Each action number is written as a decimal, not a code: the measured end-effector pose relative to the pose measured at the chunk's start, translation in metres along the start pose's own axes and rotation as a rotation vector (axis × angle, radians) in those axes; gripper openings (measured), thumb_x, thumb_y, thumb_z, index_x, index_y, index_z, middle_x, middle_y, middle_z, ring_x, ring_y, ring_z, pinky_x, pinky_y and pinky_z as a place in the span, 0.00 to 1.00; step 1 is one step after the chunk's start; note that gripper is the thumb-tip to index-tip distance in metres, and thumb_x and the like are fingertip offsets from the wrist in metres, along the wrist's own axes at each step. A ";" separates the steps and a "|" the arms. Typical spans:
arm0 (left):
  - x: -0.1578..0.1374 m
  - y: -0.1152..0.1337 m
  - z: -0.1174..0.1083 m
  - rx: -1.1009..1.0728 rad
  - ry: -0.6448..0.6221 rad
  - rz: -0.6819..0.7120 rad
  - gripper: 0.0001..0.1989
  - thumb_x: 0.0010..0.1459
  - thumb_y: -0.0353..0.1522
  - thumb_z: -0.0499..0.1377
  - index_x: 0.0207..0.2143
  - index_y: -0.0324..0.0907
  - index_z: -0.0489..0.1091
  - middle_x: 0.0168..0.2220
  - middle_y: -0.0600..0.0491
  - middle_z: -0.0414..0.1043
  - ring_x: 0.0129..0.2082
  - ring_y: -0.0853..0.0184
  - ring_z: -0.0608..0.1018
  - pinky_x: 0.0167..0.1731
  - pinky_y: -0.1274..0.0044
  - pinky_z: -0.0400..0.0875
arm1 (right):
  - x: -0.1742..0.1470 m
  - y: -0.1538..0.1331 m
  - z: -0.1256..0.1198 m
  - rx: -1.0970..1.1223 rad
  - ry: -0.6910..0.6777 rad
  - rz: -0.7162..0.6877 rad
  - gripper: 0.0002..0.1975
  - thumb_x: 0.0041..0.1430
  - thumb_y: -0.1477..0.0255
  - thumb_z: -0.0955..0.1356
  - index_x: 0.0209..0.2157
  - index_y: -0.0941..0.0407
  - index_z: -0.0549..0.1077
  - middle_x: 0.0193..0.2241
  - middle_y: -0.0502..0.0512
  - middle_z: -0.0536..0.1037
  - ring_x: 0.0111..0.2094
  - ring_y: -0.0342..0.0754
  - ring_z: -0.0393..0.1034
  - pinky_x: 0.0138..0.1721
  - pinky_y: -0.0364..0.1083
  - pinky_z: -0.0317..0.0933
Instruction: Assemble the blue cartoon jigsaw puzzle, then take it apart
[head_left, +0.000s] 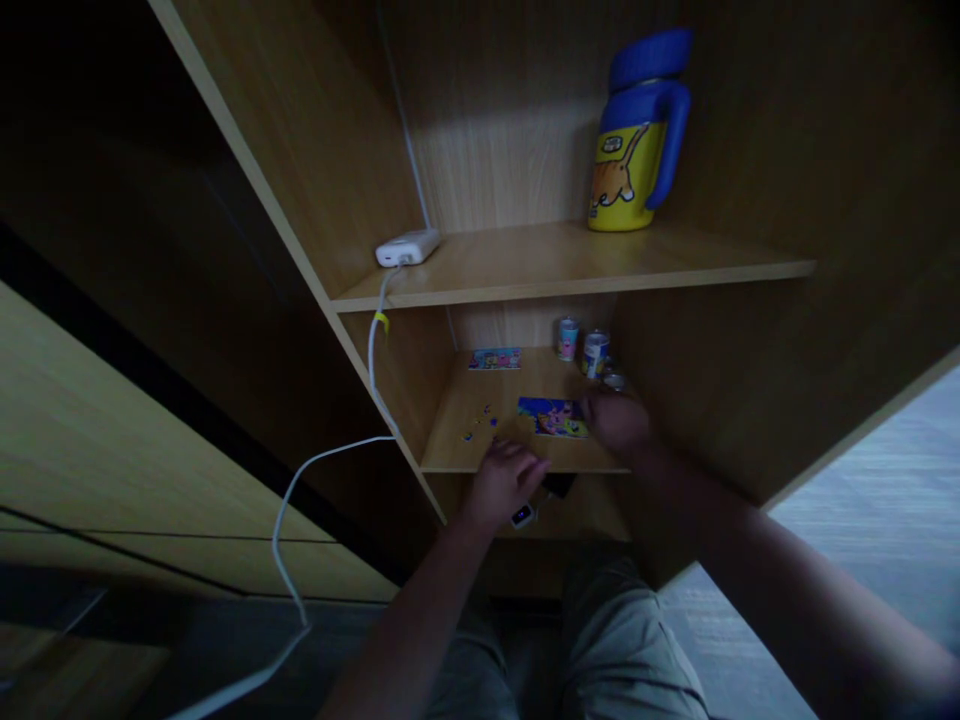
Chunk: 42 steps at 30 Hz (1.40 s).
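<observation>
On the middle shelf lies a small flat picture puzzle (551, 416), blue with colourful cartoon figures. My right hand (616, 424) is closed at its right end, fingertips over or against that edge; what it may pinch is hidden. Several tiny loose puzzle pieces (480, 423) are scattered to the left of the puzzle. My left hand (507, 484) is just below them at the shelf's front edge, fingers loosely bent, thumb apart, with nothing visible in it. Behind stands a second cartoon picture card (495, 359), lying flat near the back.
Small cartoon tins, one pink and blue (568, 340) and one blue and white (595, 354), stand at the back right. Above are a blue-yellow mug (628, 150) and a white power bank (407, 248) with a hanging cable (281, 510). A small device (522, 516) lies below.
</observation>
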<state>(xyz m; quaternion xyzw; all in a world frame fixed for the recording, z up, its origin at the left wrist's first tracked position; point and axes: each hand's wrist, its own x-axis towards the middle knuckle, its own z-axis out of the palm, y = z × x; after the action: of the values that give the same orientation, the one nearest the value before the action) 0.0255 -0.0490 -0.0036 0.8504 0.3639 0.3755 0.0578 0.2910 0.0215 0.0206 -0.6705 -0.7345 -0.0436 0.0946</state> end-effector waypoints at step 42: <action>0.016 -0.095 -0.077 0.179 -0.244 -0.736 0.08 0.68 0.29 0.64 0.45 0.44 0.84 0.47 0.48 0.88 0.49 0.58 0.87 0.53 0.71 0.78 | 0.001 0.013 0.001 0.052 -0.146 0.217 0.31 0.80 0.60 0.55 0.50 0.60 0.86 0.50 0.70 0.87 0.50 0.58 0.84 0.51 0.50 0.72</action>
<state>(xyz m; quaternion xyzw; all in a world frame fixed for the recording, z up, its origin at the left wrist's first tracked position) -0.0744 0.0177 0.0255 0.7033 0.6660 0.1925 0.1570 0.3038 0.0238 0.0195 -0.7447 -0.6636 0.0350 0.0624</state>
